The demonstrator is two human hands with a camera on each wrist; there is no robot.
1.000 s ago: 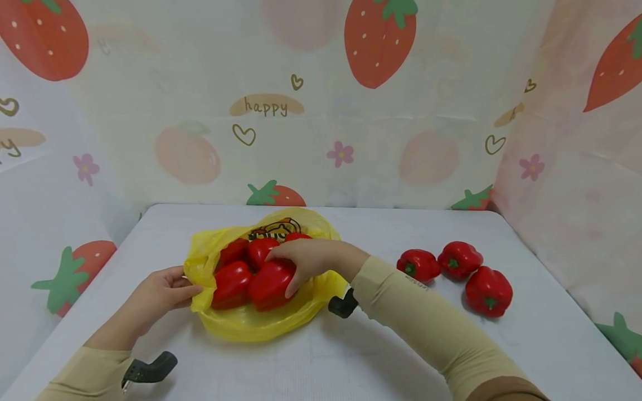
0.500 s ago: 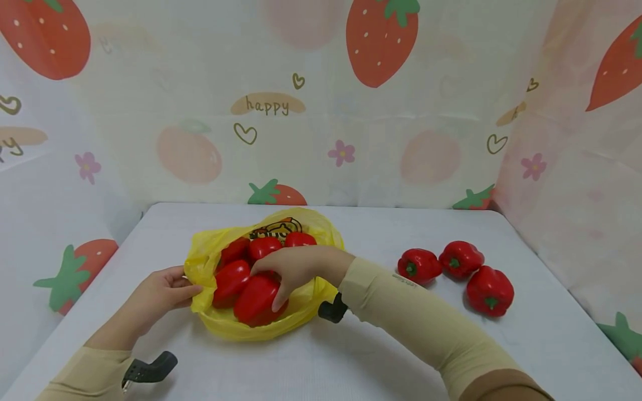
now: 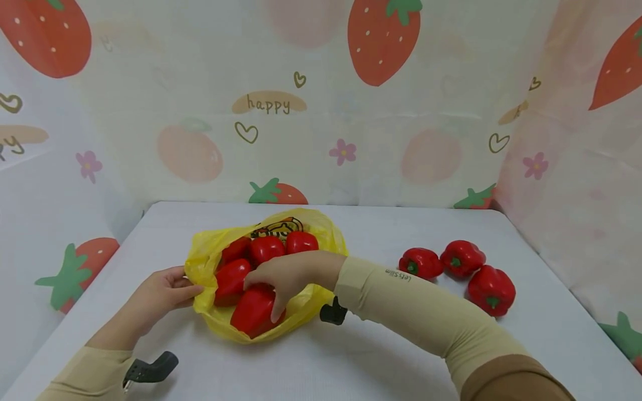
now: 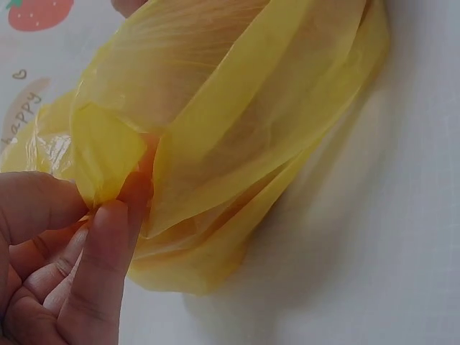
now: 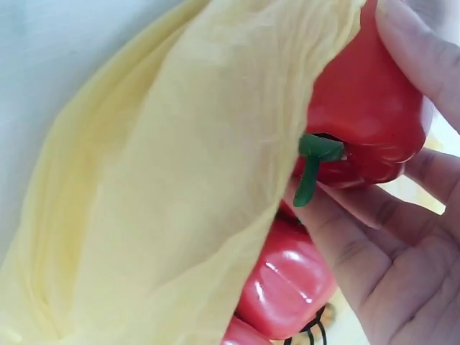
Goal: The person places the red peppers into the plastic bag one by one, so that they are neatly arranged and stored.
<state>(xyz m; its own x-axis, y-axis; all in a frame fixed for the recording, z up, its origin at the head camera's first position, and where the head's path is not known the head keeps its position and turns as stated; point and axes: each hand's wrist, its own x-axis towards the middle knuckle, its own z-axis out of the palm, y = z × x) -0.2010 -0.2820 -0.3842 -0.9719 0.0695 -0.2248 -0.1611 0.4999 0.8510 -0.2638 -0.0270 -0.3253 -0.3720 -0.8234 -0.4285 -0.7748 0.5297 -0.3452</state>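
Observation:
A yellow plastic bag (image 3: pixel 205 256) lies with its mouth toward me and several red bell peppers inside. My left hand (image 3: pixel 163 295) pinches the bag's left edge between thumb and fingers; the left wrist view shows the gathered film (image 4: pixel 108 154) at the fingertips. My right hand (image 3: pixel 286 275) reaches into the bag and grips the front bell pepper (image 3: pixel 253 312), thumb on one side and fingers on the other. In the right wrist view that bell pepper (image 5: pixel 366 100) shows its green stem, partly covered by the bag. Behind it sit other bell peppers, one (image 3: pixel 233 281) just left of the hand.
Three more red bell peppers stand grouped on the white table (image 3: pixel 381 345) to the right, the nearest bell pepper (image 3: pixel 491 289) in front of the other two. A patterned cloth backdrop (image 3: pixel 321 156) rises behind the table and along both sides.
My right hand has moved left and toward me inside the bag, bringing the gripped bell pepper to the front rim. The bell peppers behind show more. My left hand keeps its pinch on the edge.

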